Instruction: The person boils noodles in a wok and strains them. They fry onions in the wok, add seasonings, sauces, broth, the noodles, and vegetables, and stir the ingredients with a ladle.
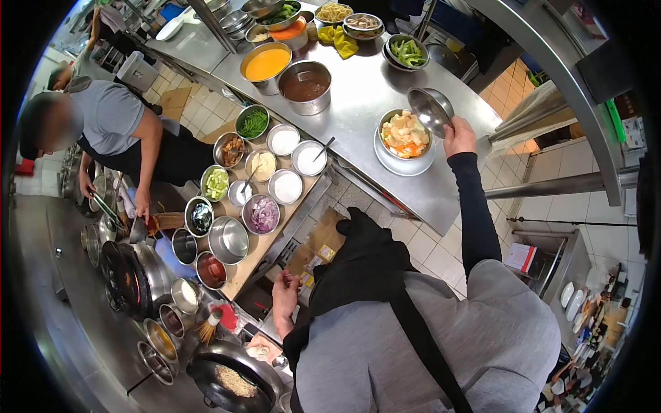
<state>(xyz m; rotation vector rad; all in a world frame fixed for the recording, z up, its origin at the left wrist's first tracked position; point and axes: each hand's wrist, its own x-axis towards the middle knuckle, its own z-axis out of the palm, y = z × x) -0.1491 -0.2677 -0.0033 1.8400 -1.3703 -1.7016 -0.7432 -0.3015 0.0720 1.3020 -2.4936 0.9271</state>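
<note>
My right hand [459, 138] grips the rim of a steel bowl [428, 112], tilted on its side at the upper right of a serving bowl. That serving bowl [383, 124] holds a heap of pale chunks and orange vegetable strips [405, 135], and stands on a white plate [405, 165] on the steel table. Low beside my apron, my left hand [284, 296] has its fingers curled in, with no object visible in them. It is nearest to the front end of the ingredient board [237, 281].
Several ingredient bowls stand on the board, including chopped red onion [264, 214]. Pots of orange liquid [266, 64] and brown sauce [305, 84] stand on the steel table [358, 89]. A co-worker [113, 117] works at the stove, left. A wok [231, 378] with food sits lower left.
</note>
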